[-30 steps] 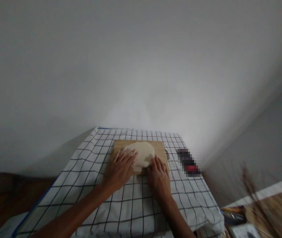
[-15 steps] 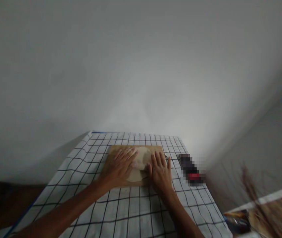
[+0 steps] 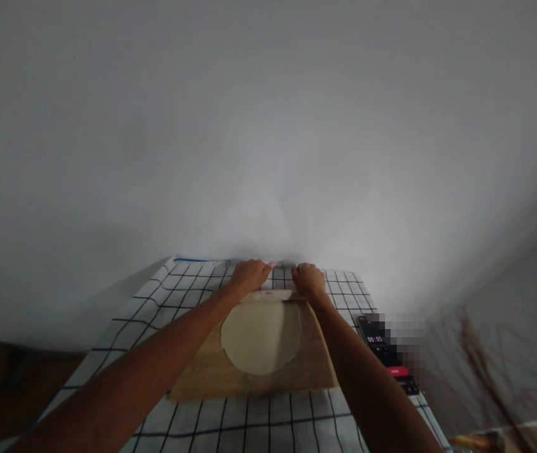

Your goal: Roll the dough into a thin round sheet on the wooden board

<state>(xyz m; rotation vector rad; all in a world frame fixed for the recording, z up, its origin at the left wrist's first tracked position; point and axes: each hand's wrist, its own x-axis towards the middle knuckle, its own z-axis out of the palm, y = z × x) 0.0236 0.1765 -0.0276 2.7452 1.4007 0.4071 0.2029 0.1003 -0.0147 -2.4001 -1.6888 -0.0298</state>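
Observation:
A flat round of pale dough (image 3: 261,340) lies on a wooden board (image 3: 306,371), its far part in the gap between my forearms. Just past the board's far edge, my left hand (image 3: 251,274) is closed with its fingers curled and its thumb pointing inward. My right hand (image 3: 309,278) is closed beside it, a small gap apart. A faint pale patch shows between the two hands. What the fingers hold, if anything, is hidden. A whitish strip (image 3: 268,295) runs along the board's far edge.
The table has a white checked cloth (image 3: 231,434) over it and stands against a plain pale wall (image 3: 268,157). A phone (image 3: 375,340) showing a timer lies at the right edge, partly pixelated. Thin brown twigs (image 3: 480,358) stand at the far right.
Both hands have left the dough, where they lay spread, and moved away to beyond the board with fingers curled. The dough round is now uncovered, and the board appears nearer.

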